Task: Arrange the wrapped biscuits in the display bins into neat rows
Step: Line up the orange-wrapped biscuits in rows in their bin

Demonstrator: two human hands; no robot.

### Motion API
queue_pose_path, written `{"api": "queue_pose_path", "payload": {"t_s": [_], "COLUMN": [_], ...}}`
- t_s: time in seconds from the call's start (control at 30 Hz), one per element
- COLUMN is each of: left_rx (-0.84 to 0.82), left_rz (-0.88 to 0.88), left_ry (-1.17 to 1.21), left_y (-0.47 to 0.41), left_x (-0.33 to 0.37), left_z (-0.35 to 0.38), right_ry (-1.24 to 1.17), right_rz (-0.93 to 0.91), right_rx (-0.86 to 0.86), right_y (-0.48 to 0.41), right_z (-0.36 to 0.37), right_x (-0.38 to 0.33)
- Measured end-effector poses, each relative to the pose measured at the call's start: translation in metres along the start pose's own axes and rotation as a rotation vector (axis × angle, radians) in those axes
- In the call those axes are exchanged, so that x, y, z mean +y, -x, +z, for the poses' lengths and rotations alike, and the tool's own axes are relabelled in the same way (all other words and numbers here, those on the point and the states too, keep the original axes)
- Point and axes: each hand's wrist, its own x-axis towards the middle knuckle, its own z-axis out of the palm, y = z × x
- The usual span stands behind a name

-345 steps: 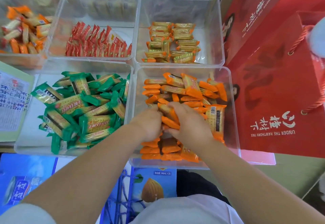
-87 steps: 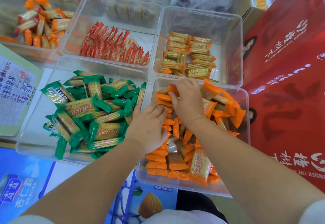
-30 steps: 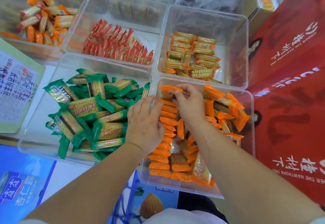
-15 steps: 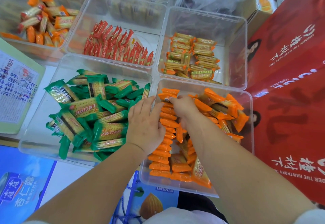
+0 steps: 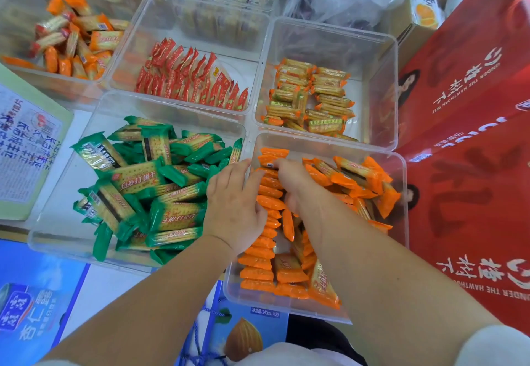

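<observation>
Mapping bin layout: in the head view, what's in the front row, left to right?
Pale green printed card → clear plastic bin of green-wrapped biscuits → clear plastic bin of orange-wrapped biscuits → red cardboard gift box.

Bright, even overhead light with faint, soft shadows. Hazy glare whitens the clear bins (image 5: 198, 21) along the top. Wide-angle distortion bends the edges, where detail softens.

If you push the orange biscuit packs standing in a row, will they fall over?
Probably, like dominoes: the orange packs stand thin on edge, and the left hand seems to brace them. Their shiny wrappers likely slide easily. Each looks light and stiff.
</observation>
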Motion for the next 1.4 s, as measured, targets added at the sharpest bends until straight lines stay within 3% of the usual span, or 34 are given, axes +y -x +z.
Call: {"api": "queue_pose_path", "payload": {"t_s": [0.17, 0.3, 0.6, 0.83, 1.03, 1.2, 1.4], "left_rx": [-0.004, -0.263, -0.307, -0.335, -0.27, -0.133, -0.234], "left_rz": [0.212, 0.244, 0.236, 0.257, 0.24, 0.171, -0.019], "left_ry": [-0.157, -0.346, -0.45, -0.564, -0.467, -0.315, -0.247], "left_y": [0.014, 0.034, 0.033, 0.027, 0.04, 0.075, 0.097], "left_x": [0.007, 0.013, 0.009, 0.017, 0.01, -0.003, -0.012], "left_z": [-0.005, 0.002, 0.011, 0.015, 0.001, -0.012, -0.005], "right_ry": [-0.19, -0.272, -0.055, 0.206, -0.02, 0.127, 0.248], "right_rz": [0.043, 0.025, -0.107, -0.219, -0.126, -0.208, -0.149], "right_rx": [-0.066, -0.181, -0.113, 0.045, 0.037, 0.06, 0.119], "right_y": [-0.003, -0.006, -0.022, -0.018, -0.013, -0.015, -0.017], "right_z": [0.002, -0.006, -0.008, 0.001, 0.003, 0.001, 0.006], "right_x": [0.003, 0.007, 0.015, 0.009, 0.002, 0.004, 0.005]}}
